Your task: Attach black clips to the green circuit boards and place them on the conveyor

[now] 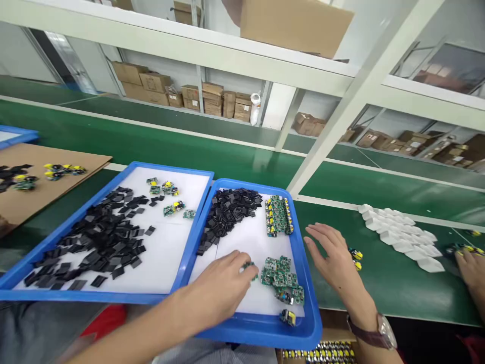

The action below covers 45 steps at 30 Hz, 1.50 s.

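Note:
My left hand reaches into the right blue tray and its fingertips pinch a small green circuit board. Beside it lies a cluster of green boards, and one board with a yellow part sits near the tray's front rim. A neat stack of boards and a heap of black square pieces fill the tray's far end. My right hand hovers open, fingers spread, over the green table just right of the tray, a watch on its wrist. A yellow-and-black part lies behind it.
The left blue tray holds several black pieces and a few boards. White plastic shells lie in a row at right, where another person's hand rests. A cardboard sheet with parts lies far left. Shelf posts and boxes stand behind.

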Available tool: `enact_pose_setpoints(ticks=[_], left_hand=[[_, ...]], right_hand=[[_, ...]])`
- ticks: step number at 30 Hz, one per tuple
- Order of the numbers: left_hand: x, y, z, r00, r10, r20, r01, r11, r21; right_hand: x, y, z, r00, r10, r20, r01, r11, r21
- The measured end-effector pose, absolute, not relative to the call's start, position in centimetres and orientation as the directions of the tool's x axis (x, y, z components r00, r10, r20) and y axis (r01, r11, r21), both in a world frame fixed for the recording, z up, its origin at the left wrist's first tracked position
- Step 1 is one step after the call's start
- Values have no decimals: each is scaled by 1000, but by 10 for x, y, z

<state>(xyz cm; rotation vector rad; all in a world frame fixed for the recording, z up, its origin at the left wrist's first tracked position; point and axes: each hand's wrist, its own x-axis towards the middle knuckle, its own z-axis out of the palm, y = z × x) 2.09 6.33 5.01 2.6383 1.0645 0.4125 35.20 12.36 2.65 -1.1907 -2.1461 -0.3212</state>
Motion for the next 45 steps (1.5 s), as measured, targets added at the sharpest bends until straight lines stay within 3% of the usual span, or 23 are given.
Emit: enact_pose_setpoints(ticks=[5,11,19,23,28,34,39,45], left_hand=[[6,21,27,611,786,93,702,-592,395],[-5,17,-13,517,823,234,644,-555,527],[-6,18,-20,536,817,213,611,-549,571],[-10,15,-16,460,850,256,589,-508,628],[-16,14,-10,334,918,214,550,-375,746],[-8,16,5,387,886,255,586,-450,674],[7,17,32,317,875,366,289,-457,841],[17,13,29,334,900,279,141,-340,930]], right_hand=[[274,164,31,-598,655,461,715,696,-60],[225,225,16,-669,707,227,728,686,8],[217,235,10,-648,738,188,747,664,-36],[218,210,22,-635,725,267,706,685,-179],[220,134,56,-547,745,381,581,666,-468],[219,49,49,-330,897,293,350,405,-845],[209,18,33,-188,953,240,106,262,-959],[199,3,24,-50,977,208,-101,202,-974]])
